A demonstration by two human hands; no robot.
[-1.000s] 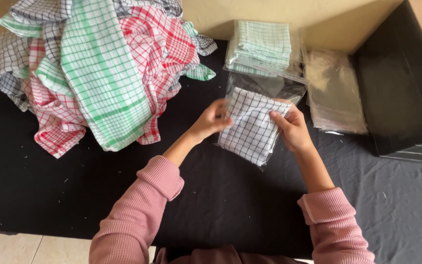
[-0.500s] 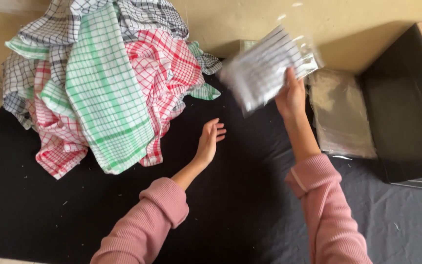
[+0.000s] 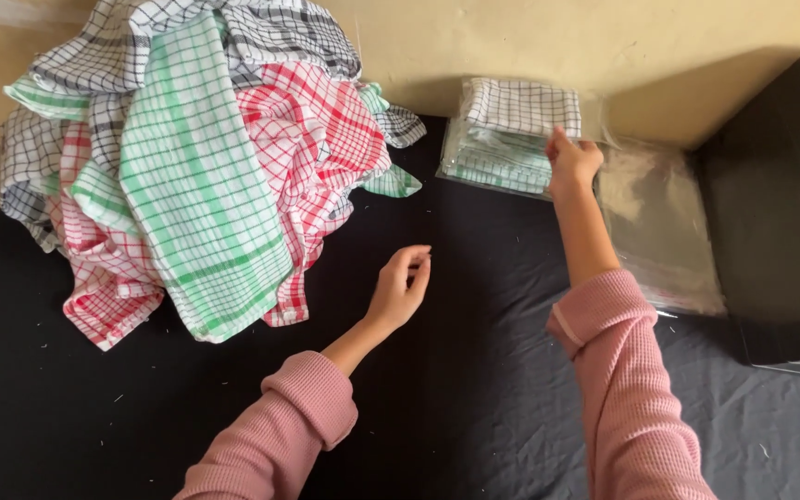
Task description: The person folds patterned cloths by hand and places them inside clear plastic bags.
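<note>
The right hand [image 3: 573,159] rests its fingers on the bagged checked cloth [image 3: 522,106] topping the stack. The left hand [image 3: 401,289] hovers loosely open and empty above the black tabletop [image 3: 474,389].

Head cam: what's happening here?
A person in pink sleeves works at a black-covered table. The right hand rests on a stack of bagged folded checked cloths by the wall. The left hand hovers open and empty beside a heap of loose checked cloths. Empty clear bags lie to the right.

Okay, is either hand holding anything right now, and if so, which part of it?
The right hand rests at the right edge of the bagged black-checked cloth atop the stack; whether it grips it cannot be told. The left hand holds nothing.
</note>
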